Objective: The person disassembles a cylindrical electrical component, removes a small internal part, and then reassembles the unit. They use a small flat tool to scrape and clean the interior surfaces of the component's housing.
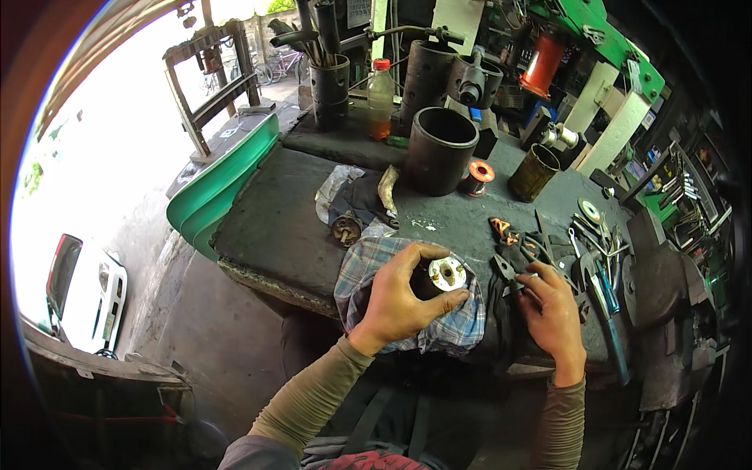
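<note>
The left hand (406, 291) grasps a dark cylindrical part with a pale, round metal end face (448, 274), fingers over its far side and thumb along the near edge, the holed face turned upward. The right hand (550, 312) is bent, fingertips at the grey metal pliers (502, 268) just to its left; whether it grips them or something smaller, I cannot tell. Under the left hand a blue-and-white plaid cloth (362, 270) is bunched on the dark, worn tabletop (270, 215). To the right of the right hand lies a long metal tool with blue handles (613, 333), among other hand tools.

Beyond the left hand, a little to its left, a brownish round metal piece (346, 228) sits against a crumpled dark rag (362, 196). Farther out, ahead of both hands, stand a wide, open black metal cylinder (442, 153), an orange-ended spool (479, 174) just to its right, and then a rusty open can (534, 176). Beyond the wide cylinder and to its left is a clear plastic bottle with a red cap (380, 102). Far off to the left hand's left, a white vehicle (110, 294) stands outside.
</note>
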The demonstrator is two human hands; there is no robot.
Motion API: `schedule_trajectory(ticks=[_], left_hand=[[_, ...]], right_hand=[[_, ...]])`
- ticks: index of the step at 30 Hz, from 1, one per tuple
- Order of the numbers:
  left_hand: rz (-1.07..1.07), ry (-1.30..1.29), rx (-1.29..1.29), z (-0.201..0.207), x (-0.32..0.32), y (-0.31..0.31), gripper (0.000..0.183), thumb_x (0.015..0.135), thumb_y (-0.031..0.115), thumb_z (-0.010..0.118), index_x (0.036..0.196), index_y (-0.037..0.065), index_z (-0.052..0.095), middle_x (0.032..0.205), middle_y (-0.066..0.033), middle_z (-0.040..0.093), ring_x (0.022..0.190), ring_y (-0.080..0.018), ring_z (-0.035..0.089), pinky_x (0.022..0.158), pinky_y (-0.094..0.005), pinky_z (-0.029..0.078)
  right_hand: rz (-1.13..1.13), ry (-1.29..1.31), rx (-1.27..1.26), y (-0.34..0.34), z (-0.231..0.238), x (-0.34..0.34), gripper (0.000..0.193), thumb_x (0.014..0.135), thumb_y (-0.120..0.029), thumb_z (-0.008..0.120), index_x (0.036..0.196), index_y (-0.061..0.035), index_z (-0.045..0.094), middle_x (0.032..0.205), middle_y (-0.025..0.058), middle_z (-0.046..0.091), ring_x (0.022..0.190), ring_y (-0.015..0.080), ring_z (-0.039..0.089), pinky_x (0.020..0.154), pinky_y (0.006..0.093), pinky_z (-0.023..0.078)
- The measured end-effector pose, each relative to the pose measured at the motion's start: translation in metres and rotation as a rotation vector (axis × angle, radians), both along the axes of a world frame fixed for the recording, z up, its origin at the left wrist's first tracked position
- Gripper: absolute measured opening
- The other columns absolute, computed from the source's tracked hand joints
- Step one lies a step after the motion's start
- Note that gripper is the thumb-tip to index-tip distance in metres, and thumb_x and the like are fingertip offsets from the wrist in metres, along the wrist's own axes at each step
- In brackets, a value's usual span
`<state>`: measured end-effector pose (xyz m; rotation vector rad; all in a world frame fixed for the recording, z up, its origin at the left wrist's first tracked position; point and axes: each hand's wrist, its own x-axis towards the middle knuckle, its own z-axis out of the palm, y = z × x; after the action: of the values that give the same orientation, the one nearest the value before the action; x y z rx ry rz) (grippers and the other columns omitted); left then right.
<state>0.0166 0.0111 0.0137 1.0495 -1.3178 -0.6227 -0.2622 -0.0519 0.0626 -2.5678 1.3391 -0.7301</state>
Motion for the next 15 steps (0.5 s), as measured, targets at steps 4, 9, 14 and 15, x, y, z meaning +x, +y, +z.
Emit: schedule_trajectory(ticks=[4, 9, 14, 15], left_hand=[[0.042, -0.026, -0.005, -0.001, 0.001, 0.002, 0.058, 0.079, 0.030, 0.097, 0.121, 0.002, 0.069, 0.109, -0.0139, 0.073, 0.101, -0.0262, 0.073, 0.091, -0.0370, 0.057], [0.148, -0.116, -0.069, -0.004, -0.004, 0.001, 0.059, 0.080, 0.033, 0.096, 0.122, 0.002, 0.068, 0.110, -0.0140, 0.071, 0.104, -0.0312, 0.071, 0.092, -0.0400, 0.056], [0.136, -0.168, -0.007, -0.004, -0.002, 0.004, 0.061, 0.082, 0.030, 0.096, 0.127, 0.001, 0.066, 0.119, -0.0153, 0.073, 0.110, -0.0254, 0.072, 0.099, -0.0363, 0.056], [0.119, -0.184, -0.032, -0.004, 0.000, 0.006, 0.063, 0.083, 0.031, 0.094, 0.130, 0.000, 0.066, 0.122, -0.0162, 0.073, 0.113, -0.0266, 0.072, 0.101, -0.0372, 0.055]], right_hand=[[0.030, 0.107, -0.096, -0.005, -0.005, 0.005, 0.029, 0.086, -0.004, 0.077, 0.115, -0.0067, 0.078, 0.120, 0.0098, 0.073, 0.115, 0.0360, 0.066, 0.099, 0.0465, 0.049], [0.063, 0.145, -0.276, -0.002, -0.010, 0.007, 0.024, 0.087, -0.005, 0.076, 0.111, -0.0057, 0.076, 0.112, 0.0084, 0.074, 0.109, 0.0342, 0.066, 0.098, 0.0442, 0.047], [-0.001, -0.099, -0.333, 0.016, -0.006, 0.019, 0.016, 0.094, -0.003, 0.073, 0.110, -0.0040, 0.074, 0.107, 0.0120, 0.072, 0.098, 0.0355, 0.069, 0.086, 0.0437, 0.053], [-0.024, -0.189, -0.305, 0.026, 0.000, 0.027, 0.015, 0.095, -0.003, 0.072, 0.110, -0.0037, 0.074, 0.106, 0.0127, 0.071, 0.095, 0.0358, 0.069, 0.083, 0.0433, 0.054]])
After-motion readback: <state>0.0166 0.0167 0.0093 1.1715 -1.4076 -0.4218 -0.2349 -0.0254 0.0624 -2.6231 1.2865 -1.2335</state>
